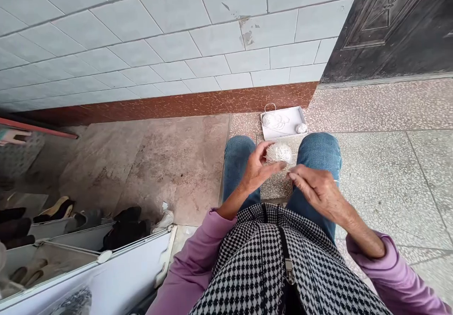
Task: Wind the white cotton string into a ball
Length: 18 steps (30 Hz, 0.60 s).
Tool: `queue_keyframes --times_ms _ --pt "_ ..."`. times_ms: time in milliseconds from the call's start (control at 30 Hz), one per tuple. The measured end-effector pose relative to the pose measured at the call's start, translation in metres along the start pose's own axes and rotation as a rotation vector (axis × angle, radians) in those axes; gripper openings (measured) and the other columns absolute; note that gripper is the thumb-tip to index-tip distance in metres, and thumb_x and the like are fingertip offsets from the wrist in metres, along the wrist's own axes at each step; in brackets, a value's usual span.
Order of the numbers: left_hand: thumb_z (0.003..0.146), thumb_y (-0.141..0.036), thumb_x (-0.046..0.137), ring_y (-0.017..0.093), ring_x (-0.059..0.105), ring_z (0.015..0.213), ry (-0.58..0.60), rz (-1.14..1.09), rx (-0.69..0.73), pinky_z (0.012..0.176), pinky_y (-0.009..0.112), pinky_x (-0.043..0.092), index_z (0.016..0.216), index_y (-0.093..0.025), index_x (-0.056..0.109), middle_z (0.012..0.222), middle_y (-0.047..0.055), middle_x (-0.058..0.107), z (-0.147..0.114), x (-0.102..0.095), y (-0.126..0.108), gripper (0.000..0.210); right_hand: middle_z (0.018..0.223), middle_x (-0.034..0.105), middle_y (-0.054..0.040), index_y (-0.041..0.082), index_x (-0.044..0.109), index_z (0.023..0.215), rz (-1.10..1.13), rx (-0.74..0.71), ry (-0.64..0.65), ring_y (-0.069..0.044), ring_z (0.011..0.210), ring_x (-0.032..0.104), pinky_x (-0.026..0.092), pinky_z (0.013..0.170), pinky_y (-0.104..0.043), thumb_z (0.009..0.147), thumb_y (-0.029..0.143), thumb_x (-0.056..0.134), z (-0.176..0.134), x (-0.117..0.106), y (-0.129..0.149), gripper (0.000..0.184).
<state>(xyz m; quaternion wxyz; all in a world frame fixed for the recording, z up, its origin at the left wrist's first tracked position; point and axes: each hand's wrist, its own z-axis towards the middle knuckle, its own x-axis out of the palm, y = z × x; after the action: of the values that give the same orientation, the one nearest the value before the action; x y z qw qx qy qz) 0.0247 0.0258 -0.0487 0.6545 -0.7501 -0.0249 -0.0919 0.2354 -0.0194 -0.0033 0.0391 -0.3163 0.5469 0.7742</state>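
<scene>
Just on your side of the tray (296, 116), your left grip (259, 167) cups the white yarn ball (279, 153); your right grip (317, 185) is pinched closed, seemingly on the strand (336, 181); hold it gently taut.

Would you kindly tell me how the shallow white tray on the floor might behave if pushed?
The tray looks thin-walled, so it would probably feel light and slide easily. The small ball inside looks round, so it might roll. Loose string loops past the rim and could trail or snag.
</scene>
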Motion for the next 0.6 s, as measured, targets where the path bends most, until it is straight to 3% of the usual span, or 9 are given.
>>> queue_keyframes --times_ms 100,167,233,300,467,600 --pt "0.068 -0.039 0.101 0.025 0.070 0.103 0.173 0.019 -0.075 0.096 0.040 0.056 0.128 -0.021 0.073 0.113 0.006 0.076 -0.008 0.003 0.001 0.068 0.080 0.071 -0.0047 0.023 0.072 0.094 -0.021 0.044 -0.098 -0.018 0.068 0.063 0.052 0.069 -0.033 0.115 0.056 0.051 0.016 -0.027 -0.005 0.044" --pt "0.069 -0.041 0.102 0.028 0.071 0.109 0.321 -0.011 -0.141 0.098 0.042 0.056 0.128 -0.022 0.075 0.117 0.008 0.076 -0.013 0.003 -0.002 0.068 0.074 0.065 -0.0025 0.023 0.069 0.087 0.030 0.077 -0.139 -0.017 0.065 0.057 0.048 0.064 -0.032 0.112 0.063 0.056 0.025 -0.033 -0.018 0.048" --pt "0.068 -0.042 0.102 0.033 0.070 0.119 0.463 -0.069 -0.208 0.102 0.046 0.056 0.130 -0.022 0.075 0.121 0.011 0.076 -0.016 0.002 -0.005 0.070 0.071 0.060 -0.0009 0.023 0.065 0.082 0.137 0.112 -0.139 -0.016 0.065 0.054 0.045 0.062 -0.031 0.109 0.068 0.059 0.027 -0.027 -0.034 0.053" --pt "0.064 -0.040 0.104 0.035 0.069 0.123 0.512 -0.137 -0.246 0.102 0.046 0.056 0.131 -0.022 0.075 0.123 0.011 0.075 -0.017 0.001 -0.007 0.075 0.070 0.057 0.0002 0.023 0.062 0.080 0.255 0.156 -0.120 -0.016 0.065 0.051 0.043 0.061 -0.030 0.108 0.070 0.058 0.022 -0.012 -0.048 0.055" --pt "0.060 -0.038 0.100 0.024 0.069 0.100 0.178 -0.342 -0.179 0.092 0.038 0.056 0.117 -0.022 0.070 0.107 0.004 0.073 -0.010 -0.004 -0.004 0.066 0.070 0.054 0.0010 0.023 0.055 0.079 0.275 0.209 -0.032 -0.016 0.063 0.049 0.042 0.061 -0.030 0.112 0.069 0.049 -0.006 0.032 -0.050 0.057" --pt "0.057 -0.028 0.097 0.021 0.066 0.097 -0.052 -0.140 -0.057 0.091 0.035 0.053 0.109 -0.022 0.065 0.105 0.002 0.071 -0.005 -0.003 0.001 0.061 0.069 0.056 0.0004 0.024 0.052 0.078 0.145 0.136 0.091 -0.016 0.063 0.052 0.042 0.064 -0.031 0.117 0.056 0.045 -0.018 0.037 -0.025 0.051"
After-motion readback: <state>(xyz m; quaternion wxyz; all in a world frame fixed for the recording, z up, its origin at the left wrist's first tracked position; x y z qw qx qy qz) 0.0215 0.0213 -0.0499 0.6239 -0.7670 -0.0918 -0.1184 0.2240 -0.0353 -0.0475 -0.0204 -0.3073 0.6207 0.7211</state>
